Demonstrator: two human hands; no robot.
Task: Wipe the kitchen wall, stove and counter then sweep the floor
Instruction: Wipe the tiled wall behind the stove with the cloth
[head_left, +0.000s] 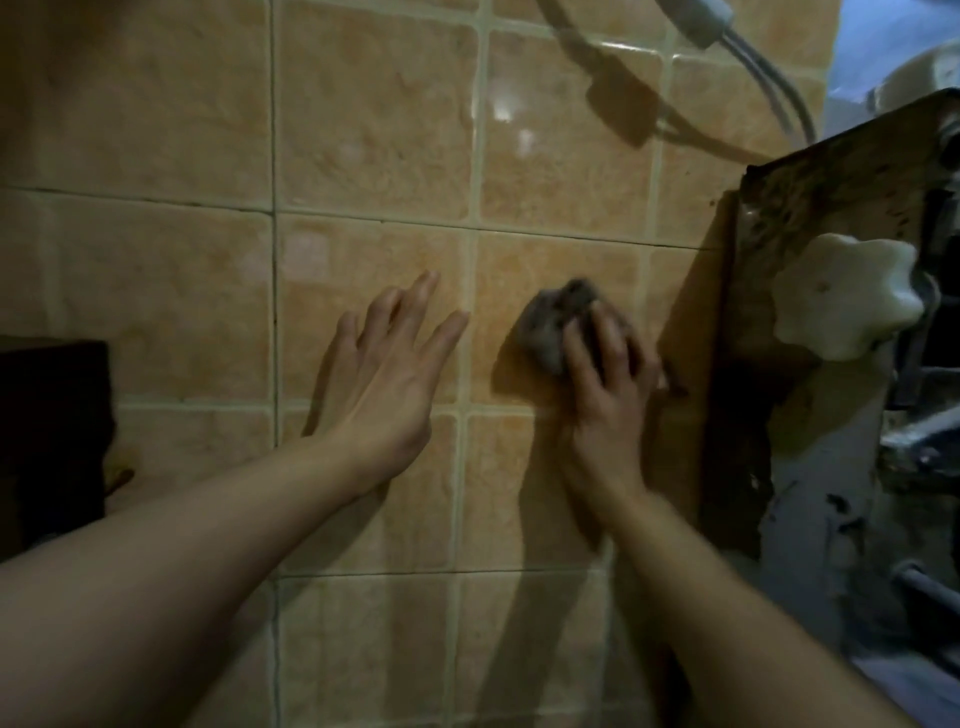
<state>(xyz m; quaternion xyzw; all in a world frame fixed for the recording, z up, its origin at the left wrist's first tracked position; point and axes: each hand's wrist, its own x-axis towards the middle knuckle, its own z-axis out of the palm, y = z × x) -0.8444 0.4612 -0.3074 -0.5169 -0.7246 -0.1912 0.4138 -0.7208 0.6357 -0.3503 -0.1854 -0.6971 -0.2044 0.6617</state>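
Two hands on a tiled kitchen wall, one wiping.
Right hand (608, 364) presses a bunched grey cloth (558, 322) to the tiled wall (374, 130), cloth beyond its curled fingertips; left hand (387, 364) rests flat beside, fingers spread.

1. Square orange-tan tiles (374, 119) with pale grout lines fill most of the view, their glazed, mottled faces catching small glints of light near the top.
2. A dark boxy object (52, 431) sits at the left edge, in shadow.
3. A rusted, stained metal panel (810, 208) stands at the right edge of the tiling, with a white lobed knob (847, 296) fixed on it.
4. Pale cables (769, 78) drop from a grey fitting at the top right, casting a dark shadow across the tiles.
5. Below the panel, grey plaster (831, 519) shows chipped, flaking patches.
6. Light is dim and warm overall; a bluish patch shows at the top right corner.
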